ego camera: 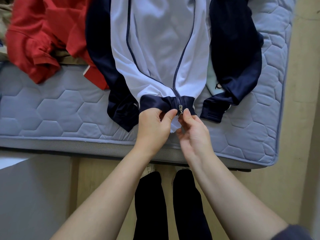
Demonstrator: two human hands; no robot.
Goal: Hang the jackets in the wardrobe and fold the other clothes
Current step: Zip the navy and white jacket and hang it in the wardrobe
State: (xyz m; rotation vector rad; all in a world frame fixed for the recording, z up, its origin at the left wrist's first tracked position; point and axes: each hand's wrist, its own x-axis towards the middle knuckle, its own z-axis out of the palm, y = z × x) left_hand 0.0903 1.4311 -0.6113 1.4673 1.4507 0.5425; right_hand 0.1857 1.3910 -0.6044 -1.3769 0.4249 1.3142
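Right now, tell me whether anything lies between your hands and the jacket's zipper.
Nothing visible does. The left hand and right hand pinch the hem of the jacket on either side of the zipper slider, near the edge of the mattress. The red garment lies off to the left, clear of both hands.

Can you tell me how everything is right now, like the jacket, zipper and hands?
jacket: spread out flat, front up, not hung.
zipper slider: down at the bottom hem.
left hand: pinches the hem beside the slider.
right hand: pinches the hem on the slider's other side.
red garment: crumpled, not folded.
mattress: bare quilting, clothes lying on it.
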